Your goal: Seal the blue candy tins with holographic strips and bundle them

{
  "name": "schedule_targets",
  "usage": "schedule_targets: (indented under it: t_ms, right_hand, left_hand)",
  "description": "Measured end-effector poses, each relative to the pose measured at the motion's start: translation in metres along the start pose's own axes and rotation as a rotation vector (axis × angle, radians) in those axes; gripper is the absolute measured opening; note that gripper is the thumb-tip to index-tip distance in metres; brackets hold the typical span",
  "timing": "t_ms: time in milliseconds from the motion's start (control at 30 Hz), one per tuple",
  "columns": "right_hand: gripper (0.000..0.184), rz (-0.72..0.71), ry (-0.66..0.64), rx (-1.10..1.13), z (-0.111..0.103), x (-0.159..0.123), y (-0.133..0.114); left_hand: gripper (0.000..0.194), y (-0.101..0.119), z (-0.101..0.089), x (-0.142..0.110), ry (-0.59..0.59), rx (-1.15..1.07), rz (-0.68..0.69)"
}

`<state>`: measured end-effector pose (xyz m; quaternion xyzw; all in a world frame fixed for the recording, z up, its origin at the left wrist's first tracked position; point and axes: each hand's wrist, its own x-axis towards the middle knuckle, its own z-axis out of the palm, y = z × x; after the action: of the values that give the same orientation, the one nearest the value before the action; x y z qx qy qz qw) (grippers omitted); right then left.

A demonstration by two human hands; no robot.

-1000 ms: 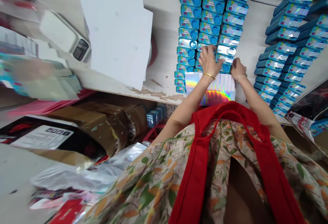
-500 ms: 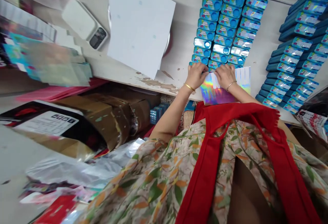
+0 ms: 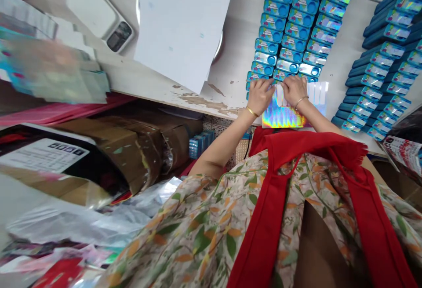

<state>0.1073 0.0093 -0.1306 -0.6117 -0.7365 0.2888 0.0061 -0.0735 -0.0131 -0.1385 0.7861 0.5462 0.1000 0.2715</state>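
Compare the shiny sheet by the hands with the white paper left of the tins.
The shiny sheet throws rainbow colours and has pale strips; the white paper looks mostly plain. The white paper looks larger than the shiny sheet. The left hand and right hand are at the shiny sheet; neither touches the white paper. Both look thin.

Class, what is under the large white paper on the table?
A curved rim peeks out past the right edge of the white paper. The rest is covered, so what it belongs to cannot be told.
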Motion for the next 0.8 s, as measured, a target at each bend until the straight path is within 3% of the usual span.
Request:
schedule_targets:
  t_ms: [167,300,400,467,667,800]
  right_hand:
    - [0.048,0.039,-0.001,-0.02,0.003,-0.003,-0.006]
    - [0.059,-0.039,0.101,0.122,0.006,-0.011,0.002]
    - [0.078,-0.15,0.263,0.396,-0.002,-0.026,0.01]
    - [0.087,-0.188,0.323,0.597,-0.012,-0.038,0.013]
    - [0.064,0.089,0.284,0.849,-0.038,-0.058,0.021]
    - [0.06,0.177,0.38,0.726,-0.046,-0.048,0.056]
  left_hand:
    - [0.02,0.02,-0.012,-0.048,0.007,0.001,0.056]
    - [0.019,0.042,-0.042,-0.068,0.267,-0.216,0.01]
    - [0.028,0.048,-0.052,-0.047,0.466,-0.597,-0.143]
    - [0.034,0.049,-0.047,-0.025,0.493,-0.791,-0.226]
    - [0.027,0.059,-0.006,0.027,0.295,-0.899,-0.409]
    - [0.022,0.071,0.018,0.059,0.239,-0.823,-0.37]
